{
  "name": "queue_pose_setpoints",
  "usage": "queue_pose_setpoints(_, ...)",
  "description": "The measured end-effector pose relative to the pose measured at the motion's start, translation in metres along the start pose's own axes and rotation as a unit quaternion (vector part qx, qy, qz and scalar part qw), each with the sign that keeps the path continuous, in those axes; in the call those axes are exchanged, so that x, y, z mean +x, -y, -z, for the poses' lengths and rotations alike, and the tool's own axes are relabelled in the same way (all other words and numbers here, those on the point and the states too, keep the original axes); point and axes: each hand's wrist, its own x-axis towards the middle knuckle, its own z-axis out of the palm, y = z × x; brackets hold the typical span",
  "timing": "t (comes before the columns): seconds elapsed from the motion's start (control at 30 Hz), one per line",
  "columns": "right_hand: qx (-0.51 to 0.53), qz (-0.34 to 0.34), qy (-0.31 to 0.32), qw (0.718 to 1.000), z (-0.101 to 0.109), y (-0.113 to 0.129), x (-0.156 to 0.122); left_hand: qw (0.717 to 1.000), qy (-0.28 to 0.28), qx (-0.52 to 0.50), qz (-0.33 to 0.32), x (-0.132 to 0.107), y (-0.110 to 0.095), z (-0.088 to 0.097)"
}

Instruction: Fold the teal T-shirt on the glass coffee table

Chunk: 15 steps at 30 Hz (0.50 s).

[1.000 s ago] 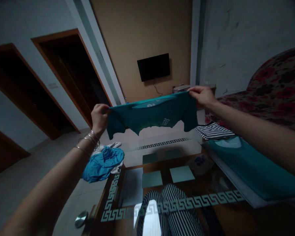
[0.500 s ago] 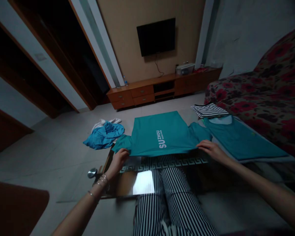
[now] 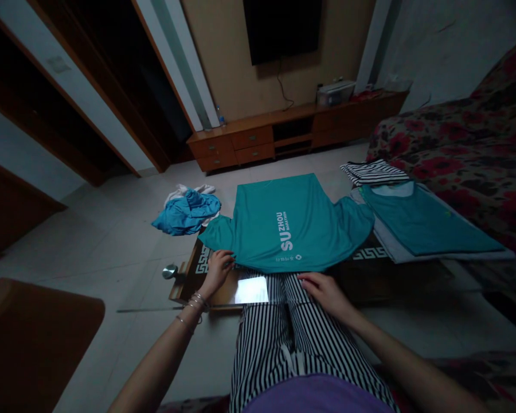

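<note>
While the teal T-shirt (image 3: 288, 223) is lying flat across the glass tabletop (image 3: 189, 275), mostly hiding it, its sleeves are spreading sideways and white "SUZHOU MARATHON" lettering is showing on its front. The left hand (image 3: 217, 272) is resting open at the near hem, with its fingers spread. The right hand (image 3: 327, 292) is lying open just below the hem, over the striped trousers (image 3: 301, 344). Neither hand is visibly pinching cloth, though dim light is obscuring the exact fingertip contact.
</note>
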Motion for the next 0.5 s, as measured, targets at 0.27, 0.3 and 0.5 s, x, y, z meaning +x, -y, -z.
queue_pose_setpoints(0.27,0.548,-0.213,-0.064,0.806,-0.113,0.031,0.035,0.999,0.007,-0.041,-0.01,0.0,0.002,0.001)
queue_pose_setpoints(0.3,0.566,-0.208,-0.079,0.794,-0.115,0.032,0.04,0.999,0.008,-0.045,-0.01,-0.001,0.002,0.001)
queue_pose_setpoints(0.5,0.564,-0.211,-0.064,0.796,-0.126,0.031,0.056,0.997,0.007,-0.071,-0.022,-0.004,0.006,-0.003)
